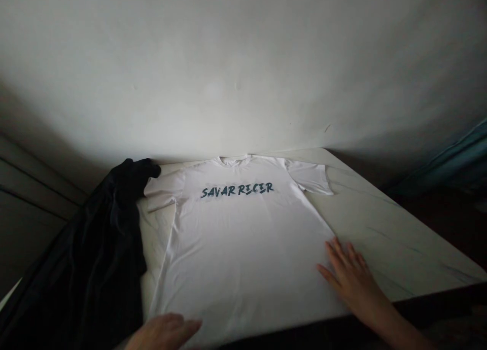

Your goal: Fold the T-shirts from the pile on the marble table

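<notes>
A white T-shirt [236,248] lies spread out front side up, its collar toward the wall and its short sleeves out to both sides. Dark lettering [238,189] across the chest reads "SAVAR RECER". My right hand [348,274] rests flat with fingers apart on the shirt's right side edge, partly over the tabletop. Low in the picture, my left hand [163,332] is at the lower left of the shirt, thumb side stretched inward; part of it is cut off by the frame. Slight creases run along the shirt's left side.
Beneath the shirt is a pale marble-patterned table [380,228], set against a plain wall [236,76]. A black garment [99,253] lies heaped along the table's left side, touching the left sleeve. Bluish cloth [464,157] shows at the far right, beyond the table edge.
</notes>
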